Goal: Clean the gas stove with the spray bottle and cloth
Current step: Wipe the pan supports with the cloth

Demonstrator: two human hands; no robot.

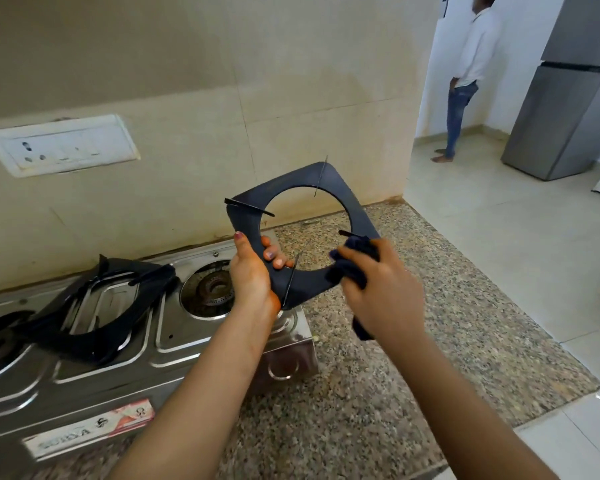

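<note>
Head-worn wide-angle view looks forward and down, close over the stove (125, 344).

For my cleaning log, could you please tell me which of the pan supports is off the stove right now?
The pan support in the left hand, wiped with the cloth; the others lie on the stove.

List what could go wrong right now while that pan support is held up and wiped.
1. The left hand holds the pan support by one corner only; pressure from the cloth in the right hand could twist it loose, dropping it onto the stove or granite counter.
2. Its thin prongs could snag the cloth or scrape fingers.
</note>
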